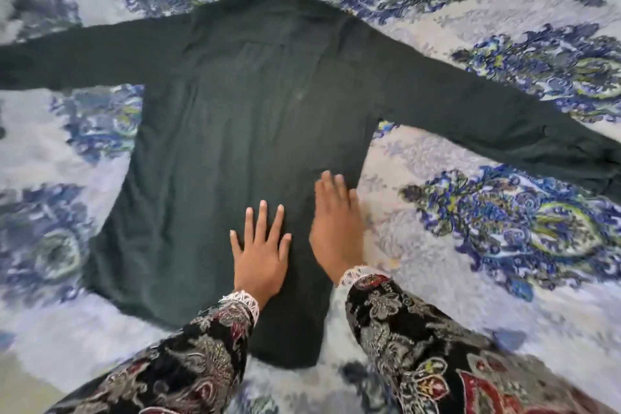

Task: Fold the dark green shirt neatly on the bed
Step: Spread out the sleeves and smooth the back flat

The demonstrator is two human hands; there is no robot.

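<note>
The dark green shirt [242,118] lies flat and face down on the bed, collar at the far end, hem toward me. Both long sleeves are spread out, one to the left edge of view, one to the right. My left hand [260,252] presses flat on the lower part of the shirt, fingers spread, holding nothing. My right hand [336,225] lies flat beside it at the shirt's right side edge, fingers together and blurred, partly on the cloth and partly on the bedspread.
The bedspread [487,218] is pale with blue and green paisley patches and surrounds the shirt on all sides. My patterned dark sleeves with white lace cuffs come in from the bottom. A strip of floor shows at the bottom left corner.
</note>
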